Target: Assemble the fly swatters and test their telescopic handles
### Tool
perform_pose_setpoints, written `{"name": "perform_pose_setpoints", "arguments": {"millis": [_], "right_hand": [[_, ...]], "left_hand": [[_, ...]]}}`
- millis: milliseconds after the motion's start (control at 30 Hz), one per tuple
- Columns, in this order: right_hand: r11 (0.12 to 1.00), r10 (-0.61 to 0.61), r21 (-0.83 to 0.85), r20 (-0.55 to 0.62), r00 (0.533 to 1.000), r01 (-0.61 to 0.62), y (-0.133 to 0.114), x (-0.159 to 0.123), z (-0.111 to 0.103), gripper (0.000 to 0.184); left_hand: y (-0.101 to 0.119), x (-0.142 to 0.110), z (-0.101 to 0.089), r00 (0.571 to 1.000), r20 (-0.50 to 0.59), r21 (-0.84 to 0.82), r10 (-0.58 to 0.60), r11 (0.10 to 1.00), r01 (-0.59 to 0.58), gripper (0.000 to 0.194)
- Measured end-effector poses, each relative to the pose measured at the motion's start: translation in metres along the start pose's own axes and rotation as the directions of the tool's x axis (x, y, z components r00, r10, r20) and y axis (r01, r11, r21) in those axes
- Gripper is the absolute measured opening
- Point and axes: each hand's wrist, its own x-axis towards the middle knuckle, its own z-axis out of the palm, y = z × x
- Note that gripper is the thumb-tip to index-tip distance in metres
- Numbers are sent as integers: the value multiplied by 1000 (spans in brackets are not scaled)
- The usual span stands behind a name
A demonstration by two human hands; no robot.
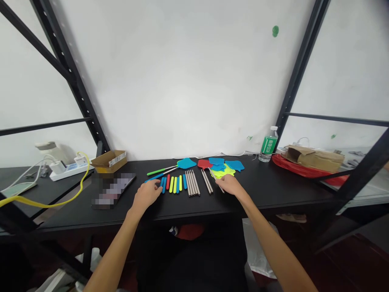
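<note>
My left hand (146, 194) rests at the left end of a row of short plastic handle grips (174, 185) in blue, yellow and red, its fingertips on the blue ones. Behind them lie a blue fly swatter (186, 163) and a green-handled metal shaft (161, 170). My right hand (228, 185) pinches a thin metal rod (219, 183) over a heap of red, blue and yellow swatter heads (219, 167). Between my hands lie several parallel metal rods (192, 183), with a smaller bunch of rods (207, 181) just to their right.
All this lies on a black table (267, 190) against a white wall. A water bottle (268, 144) stands at the back right, by a red bag (304, 170) and brown paper package (314, 159). A cardboard box (108, 161), blurred flat object (113, 190) and power strip (71, 170) sit left.
</note>
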Motion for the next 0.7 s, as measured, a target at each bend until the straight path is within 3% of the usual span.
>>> {"name": "perform_pose_setpoints", "arguments": {"millis": [167,267,400,467,567,700], "right_hand": [[894,19,443,124,992,-72,8,6,-12,30],[773,34,629,94,995,-86,9,8,-17,24],[671,43,740,6,999,-34,9,8,-23,21],[641,37,767,-25,999,-4,7,7,-25,19],[613,43,790,-50,998,14,3,4,-30,24],[590,11,806,-50,999,33,-5,0,-36,32]], "left_hand": [[3,-3,-4,999,39,10,16,1000,-17,56],[1,-4,-6,1000,25,21,-1,1000,0,53],[1,-6,-15,998,-59,15,-13,1000,14,48],[7,-9,-22,994,-98,-49,43,998,-48,44],[28,-19,-26,960,-158,-246,232,932,-266,37],[65,-33,-9,902,-175,-438,395,789,-431,30]]}}
